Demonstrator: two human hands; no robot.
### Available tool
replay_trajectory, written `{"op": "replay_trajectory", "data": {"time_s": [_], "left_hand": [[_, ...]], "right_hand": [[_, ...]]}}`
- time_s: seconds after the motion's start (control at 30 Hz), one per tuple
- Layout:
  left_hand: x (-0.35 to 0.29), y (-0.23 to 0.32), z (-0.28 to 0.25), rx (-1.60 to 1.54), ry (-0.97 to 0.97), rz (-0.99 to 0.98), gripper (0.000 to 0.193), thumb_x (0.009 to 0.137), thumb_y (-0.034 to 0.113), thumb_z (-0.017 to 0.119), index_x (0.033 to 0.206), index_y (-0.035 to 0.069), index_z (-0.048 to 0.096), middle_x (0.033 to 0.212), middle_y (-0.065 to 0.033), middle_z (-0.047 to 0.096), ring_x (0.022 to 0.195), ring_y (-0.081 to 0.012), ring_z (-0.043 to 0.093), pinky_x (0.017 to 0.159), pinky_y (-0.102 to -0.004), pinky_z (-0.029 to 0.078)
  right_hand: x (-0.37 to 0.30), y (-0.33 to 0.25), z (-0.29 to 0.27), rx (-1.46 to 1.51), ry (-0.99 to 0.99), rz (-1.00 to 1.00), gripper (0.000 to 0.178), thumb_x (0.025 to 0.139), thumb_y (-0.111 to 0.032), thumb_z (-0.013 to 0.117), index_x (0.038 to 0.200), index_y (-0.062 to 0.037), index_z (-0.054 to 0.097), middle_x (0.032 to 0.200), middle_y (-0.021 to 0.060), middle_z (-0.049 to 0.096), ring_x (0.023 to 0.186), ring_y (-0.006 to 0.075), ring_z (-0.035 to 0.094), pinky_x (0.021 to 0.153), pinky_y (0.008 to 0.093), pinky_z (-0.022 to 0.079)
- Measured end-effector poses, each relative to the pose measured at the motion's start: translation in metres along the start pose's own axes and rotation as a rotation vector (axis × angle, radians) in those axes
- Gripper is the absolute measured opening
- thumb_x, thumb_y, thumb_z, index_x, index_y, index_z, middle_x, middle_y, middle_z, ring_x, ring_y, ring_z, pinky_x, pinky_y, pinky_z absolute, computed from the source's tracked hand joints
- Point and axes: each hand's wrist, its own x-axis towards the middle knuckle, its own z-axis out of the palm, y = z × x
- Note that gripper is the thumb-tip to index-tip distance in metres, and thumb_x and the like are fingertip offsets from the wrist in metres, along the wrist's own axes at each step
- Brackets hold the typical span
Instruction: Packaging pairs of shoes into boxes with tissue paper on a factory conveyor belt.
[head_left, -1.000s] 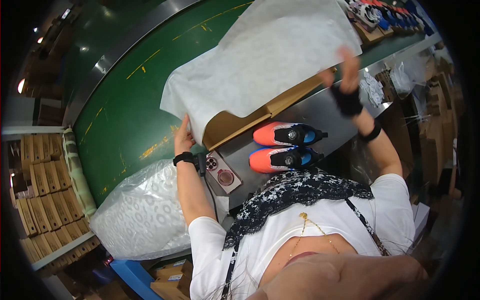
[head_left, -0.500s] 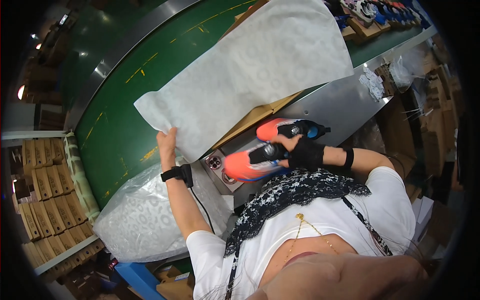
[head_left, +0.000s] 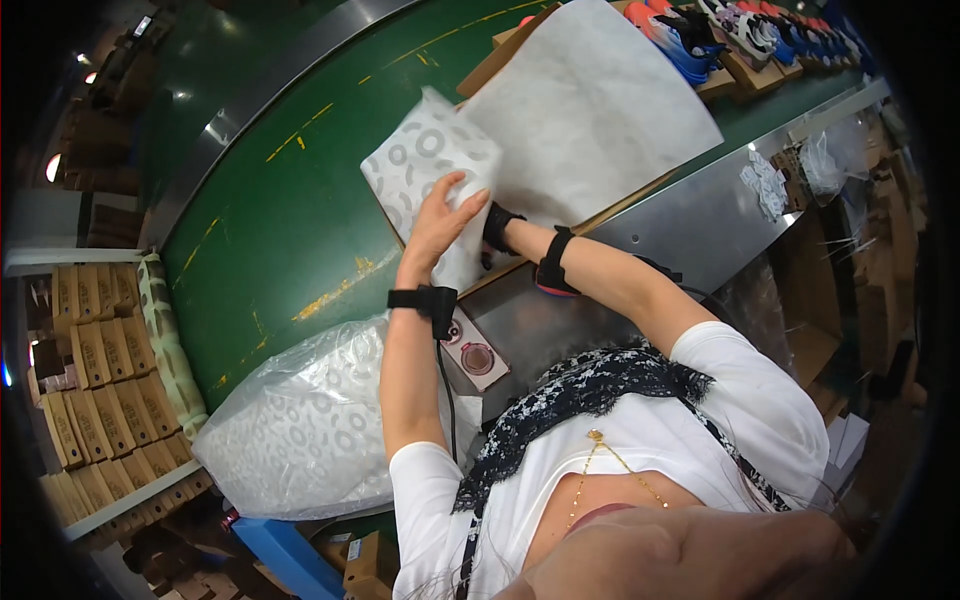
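Observation:
White patterned tissue paper [head_left: 600, 110] lines a cardboard box [head_left: 508, 52] on the green belt. Its left part is folded up and over into a flap [head_left: 425, 150]. My left hand [head_left: 445, 222] lies against that flap, with its fingers and thumb apart. In a black fingerless glove, my right hand [head_left: 502, 228] reaches in beside the flap; its fingers are hidden behind the paper, so what they hold does not show. Beneath my right forearm a sneaker [head_left: 556, 288] shows only a blue and red edge on the metal ledge.
A phone-like pink device [head_left: 478, 358] rests on the metal ledge [head_left: 640, 230]. A clear bag of patterned paper [head_left: 310, 430] lies at the left. Stacked shoeboxes [head_left: 110, 370] stand far left. Several sneakers [head_left: 690, 45] line the belt at the back right.
My left hand has moved right, folding the paper's left part over. My right hand has gone from the sneakers on the ledge to the box; one sneaker's edge still shows on the ledge.

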Motion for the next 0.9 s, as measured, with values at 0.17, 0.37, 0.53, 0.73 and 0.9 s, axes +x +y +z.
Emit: {"op": "replay_trajectory", "data": {"time_s": [0.17, 0.37, 0.53, 0.73, 0.9], "left_hand": [[-0.003, -0.067, -0.006, -0.019, -0.054, -0.178, 0.047, 0.081, 0.037, 0.050, 0.112, 0.002, 0.050, 0.115, -0.0169, 0.049, 0.106, -0.0252, 0.046, 0.087, -0.0345, 0.036], [-0.003, -0.075, 0.014, 1.144, -0.515, -0.259, 0.057, 0.073, 0.050, 0.053, 0.118, 0.015, 0.048, 0.134, -0.0186, 0.026, 0.123, -0.0334, 0.025, 0.087, -0.0669, 0.018], [-0.014, -0.039, 0.007, 0.576, -0.355, -0.169, 0.066, 0.067, 0.044, 0.065, 0.117, 0.006, 0.046, 0.128, -0.0207, 0.034, 0.118, -0.0336, 0.033, 0.094, -0.0498, 0.028], [-0.087, 0.009, 0.026, 0.301, -0.452, 0.304, 0.072, 0.059, 0.034, 0.075, 0.113, -0.003, 0.044, 0.118, -0.0218, 0.044, 0.111, -0.0321, 0.042, 0.091, -0.0363, 0.035], [-0.097, 0.019, -0.003, -0.090, -0.153, -0.106, 0.055, 0.057, 0.014, 0.076, 0.104, 0.001, 0.050, 0.088, -0.0101, 0.060, 0.079, -0.0193, 0.057, 0.074, -0.0299, 0.044]], "right_hand": [[-0.126, -0.130, 0.011, -0.401, 0.082, -0.171, 0.058, 0.072, -0.015, 0.060, 0.122, -0.0031, 0.034, 0.116, 0.0128, 0.045, 0.098, 0.0194, 0.049, 0.083, 0.0318, 0.040], [-0.219, -0.161, -0.054, -1.086, -0.110, -0.394, 0.063, 0.059, -0.020, 0.070, 0.114, -0.0072, 0.043, 0.102, 0.0133, 0.048, 0.096, 0.0254, 0.050, 0.078, 0.0366, 0.041], [-0.250, -0.141, -0.086, -1.753, -0.165, -0.303, 0.071, 0.052, -0.020, 0.072, 0.116, -0.0109, 0.043, 0.103, 0.0133, 0.047, 0.094, 0.0303, 0.048, 0.072, 0.0418, 0.041], [-0.211, -0.202, -0.048, -1.351, -0.433, -0.363, 0.060, 0.055, -0.019, 0.067, 0.110, -0.0101, 0.044, 0.078, 0.0130, 0.058, 0.074, 0.0315, 0.056, 0.066, 0.0398, 0.045], [-0.184, -0.283, -0.010, -1.175, -0.098, -1.011, 0.044, 0.062, -0.018, 0.066, 0.103, -0.0084, 0.050, 0.078, 0.0112, 0.059, 0.073, 0.0276, 0.057, 0.066, 0.0351, 0.045]]}}
